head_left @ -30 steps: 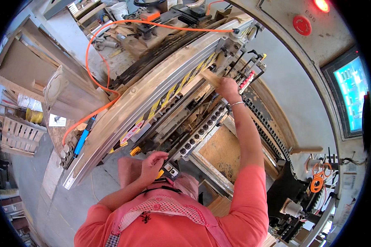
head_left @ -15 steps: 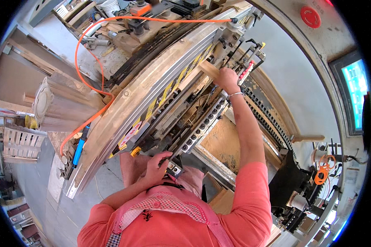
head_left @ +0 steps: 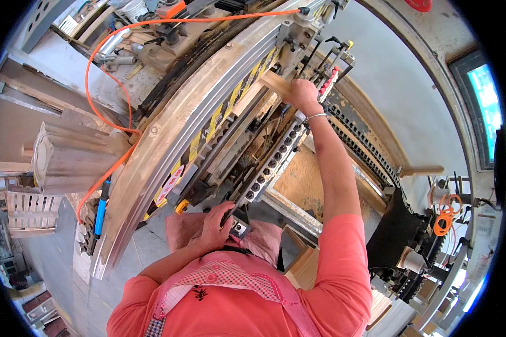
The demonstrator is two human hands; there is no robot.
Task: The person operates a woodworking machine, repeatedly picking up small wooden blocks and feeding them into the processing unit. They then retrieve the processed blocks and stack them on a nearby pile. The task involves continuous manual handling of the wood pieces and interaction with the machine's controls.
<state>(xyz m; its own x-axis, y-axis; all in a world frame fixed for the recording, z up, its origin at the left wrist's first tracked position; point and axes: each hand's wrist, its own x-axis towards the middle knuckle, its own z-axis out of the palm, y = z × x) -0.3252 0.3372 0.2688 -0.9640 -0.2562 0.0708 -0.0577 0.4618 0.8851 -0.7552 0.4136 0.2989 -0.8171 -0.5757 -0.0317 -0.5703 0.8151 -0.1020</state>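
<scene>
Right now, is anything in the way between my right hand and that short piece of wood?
Nothing visible is. Your right hand is closed on the right-hand end of the piece of wood, with no other thing showing between them.

Looks steeply down from the head, as the left one of two worn side by side. Stands very near to the shirt [head_left: 233, 306] at the lower edge, and faces forward over it to the left hand [head_left: 214, 229] and the right hand [head_left: 304, 95]. Takes in a very wide field, from the floor [head_left: 62, 253] at left to the screen [head_left: 484, 109] at right, and bends straight edges.
</scene>
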